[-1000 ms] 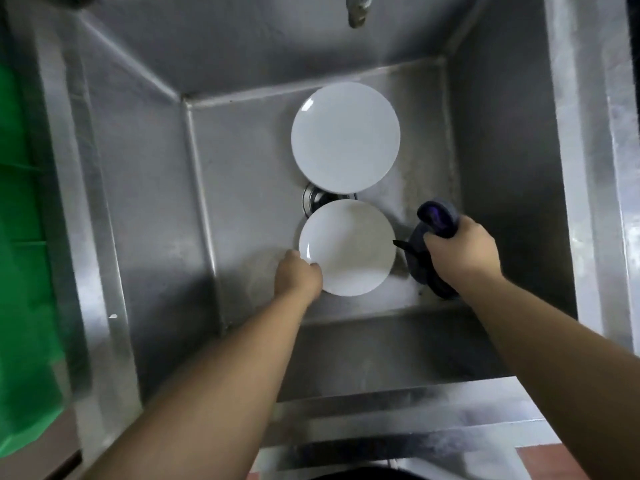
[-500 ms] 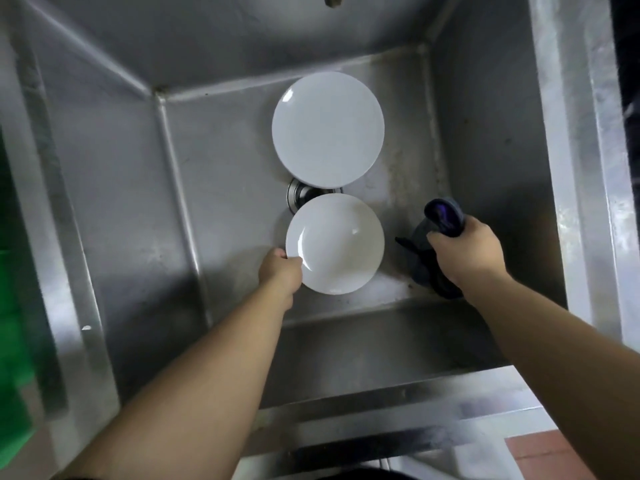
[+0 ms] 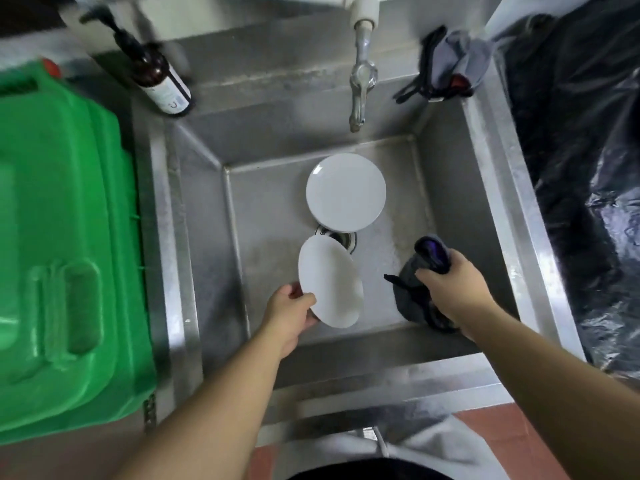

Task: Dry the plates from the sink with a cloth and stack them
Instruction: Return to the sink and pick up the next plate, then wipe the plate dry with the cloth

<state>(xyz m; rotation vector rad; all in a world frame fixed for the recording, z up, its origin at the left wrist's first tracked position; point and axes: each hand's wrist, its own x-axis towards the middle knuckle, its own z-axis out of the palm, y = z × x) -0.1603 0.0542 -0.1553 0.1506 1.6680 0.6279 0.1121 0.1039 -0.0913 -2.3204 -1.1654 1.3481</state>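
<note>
- The brown pump bottle (image 3: 160, 75), at the far left beside the sink, carries a white label (image 3: 168, 95). Its print is too small and blurred to read.
- A mark shaped like a "U" shows near the label's lower edge; it cannot be read with certainty.
- Nothing else in view bears readable text, numbers or signs.

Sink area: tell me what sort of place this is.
Probably a plain kitchen or utility wash-up spot: a deep steel sink under a single tap, white plates in the basin, and a pump bottle on the ledge.
</note>
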